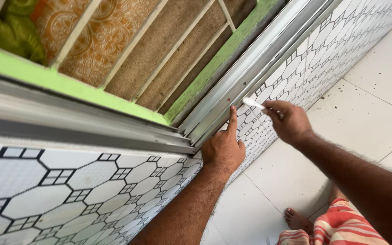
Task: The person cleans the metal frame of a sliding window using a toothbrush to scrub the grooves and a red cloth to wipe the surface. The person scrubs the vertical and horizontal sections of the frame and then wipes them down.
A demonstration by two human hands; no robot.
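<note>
Closest in, the tiled wall (46, 190) fills the lower left, white octagon tiles with black lines and small dark squares, running away toward the far corner. Up over it comes the left forearm, and the left hand (223, 147) sits flat against the top of the wall, index finger stretched out straight, its tip touching the lower edge of the aluminium window track (250, 68). The other fingers of that hand are curled in, holding nothing.

Just beside it, to the right, the right hand (289, 120) has its fingers pinched shut around a small white stick (253, 104), maybe chalk or a marker, I cannot tell which. The white tip pokes out toward the track and lies right at its lower rail, close to the left fingertip. A tiny red dot shows on the metal just above that finger.

Behind the track, the green window frame (69, 84) runs along, with pale bars (132, 43) crossing it and orange patterned cloth (105, 31) beyond. Down to the right, the white floor tiles (377, 90), a bit speckled with dirt, the person's bare foot (298, 220) and a red-and-white striped garment (341, 224).
</note>
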